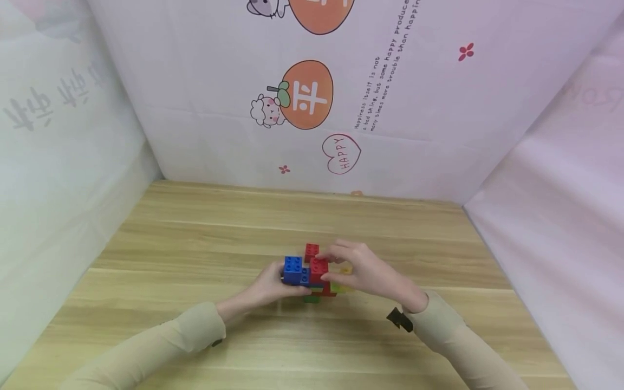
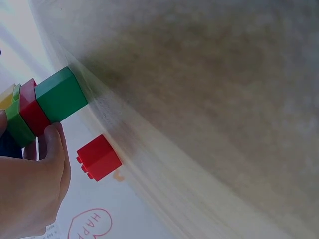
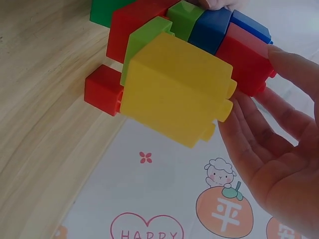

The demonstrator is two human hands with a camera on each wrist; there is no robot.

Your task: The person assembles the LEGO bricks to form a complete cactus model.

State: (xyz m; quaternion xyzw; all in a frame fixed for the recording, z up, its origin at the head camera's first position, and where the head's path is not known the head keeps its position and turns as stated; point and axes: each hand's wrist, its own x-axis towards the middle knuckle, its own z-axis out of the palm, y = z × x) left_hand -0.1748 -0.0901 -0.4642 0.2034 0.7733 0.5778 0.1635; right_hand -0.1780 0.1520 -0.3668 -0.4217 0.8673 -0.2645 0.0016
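A stack of toy building bricks stands between the two hands. My left hand point(image 1: 268, 286) grips its left side, thumb at the front, by the dark blue brick point(image 3: 212, 31) and the lime brick point(image 2: 19, 124). With thumb and fingers my right hand point(image 1: 365, 271) pinches the upper red brick point(image 1: 319, 266), which sits on the dark blue one. Beside it rises a blue brick point(image 1: 292, 269). Lower down are a red brick point(image 2: 33, 108) and, at the bottom, a green brick point(image 2: 62, 94). A yellow brick point(image 3: 172, 89) juts out on the right side, on a lime piece point(image 3: 142, 47).
A loose red brick point(image 1: 312, 251) lies on the wooden table point(image 1: 219, 238) just behind the stack. White printed cloth point(image 1: 404, 151) encloses the table at the back and both sides. A black strap end point(image 1: 400, 319) hangs by the right cuff.
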